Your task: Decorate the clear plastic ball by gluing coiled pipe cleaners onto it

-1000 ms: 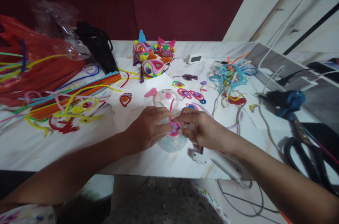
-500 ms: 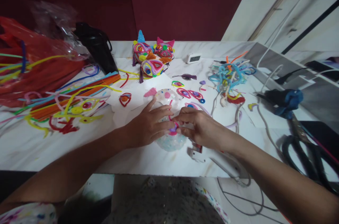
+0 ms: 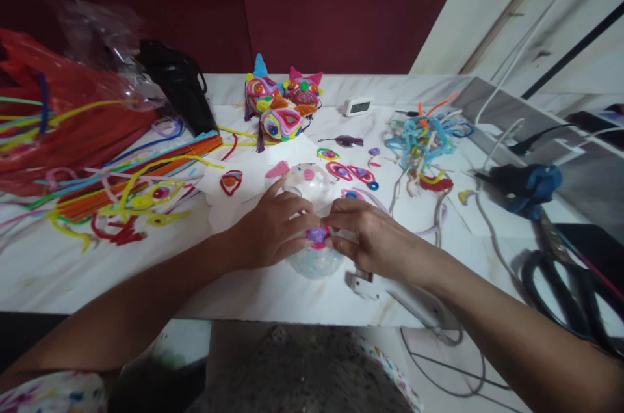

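A small purple and pink coiled piece [image 3: 318, 235] lies between my fingertips, over a translucent speckled round form [image 3: 316, 265] near the table's front. My left hand [image 3: 273, 226] pinches the piece from its left side. From the right, my right hand [image 3: 366, 231] grips its other edge with thumb and forefinger. Just beyond the hands is a second clear rounded part [image 3: 308, 184] with a pink dot, and a pink triangular piece [image 3: 277, 170] sits at its left. My fingers partly hide the area between the two rounded parts.
Three colourful decorated heads [image 3: 283, 107] stand at the back. Pipe cleaners [image 3: 141, 185] and a red bag [image 3: 63, 133] are at left, with a black bottle [image 3: 178, 84]. Tangled strips [image 3: 422, 140], a white clock [image 3: 358, 106], a glue gun [image 3: 419, 306] and scissors [image 3: 560, 283] are on the right.
My fingers have shifted slightly around the purple and pink piece, and more of its purple centre shows. The red strip above it is now mostly covered.
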The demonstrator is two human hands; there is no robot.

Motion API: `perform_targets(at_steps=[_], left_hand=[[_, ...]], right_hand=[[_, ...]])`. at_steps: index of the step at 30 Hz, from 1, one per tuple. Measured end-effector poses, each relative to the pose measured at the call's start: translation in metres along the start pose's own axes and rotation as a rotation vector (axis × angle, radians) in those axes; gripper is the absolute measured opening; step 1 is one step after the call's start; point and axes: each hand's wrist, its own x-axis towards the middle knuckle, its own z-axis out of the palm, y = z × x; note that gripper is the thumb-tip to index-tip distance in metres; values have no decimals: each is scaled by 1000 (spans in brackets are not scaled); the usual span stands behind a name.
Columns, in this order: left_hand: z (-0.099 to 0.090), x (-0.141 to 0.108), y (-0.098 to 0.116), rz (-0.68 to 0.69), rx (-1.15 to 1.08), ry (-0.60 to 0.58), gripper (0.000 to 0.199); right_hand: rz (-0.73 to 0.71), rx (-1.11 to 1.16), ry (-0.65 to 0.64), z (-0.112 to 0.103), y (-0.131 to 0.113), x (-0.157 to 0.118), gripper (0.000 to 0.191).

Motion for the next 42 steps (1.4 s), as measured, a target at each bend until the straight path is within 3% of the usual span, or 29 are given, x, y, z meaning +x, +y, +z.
perform_targets(at_steps=[5,10,18,23,29,42], left_hand=[[-3,2,1,-42,-10,27,29],[-7,2,4,-123,23,-44,30],[-3,4,1,-81,117,91,22],[-6,8,14,-146,75,137,27],[-13,11,30,-238,120,104,23],[-5,12,34,-298,83,137,24]], right_hand=[[19,4,-24,0,-2,0,28],[41,-1,-9,-1,-5,-1,27],[73,-33,-36,-2,-7,3,21],[103,-41,-55,-3,-10,4,20],[92,-45,-53,-1,-8,3,20],[86,-36,-62,-1,-6,4,18]])
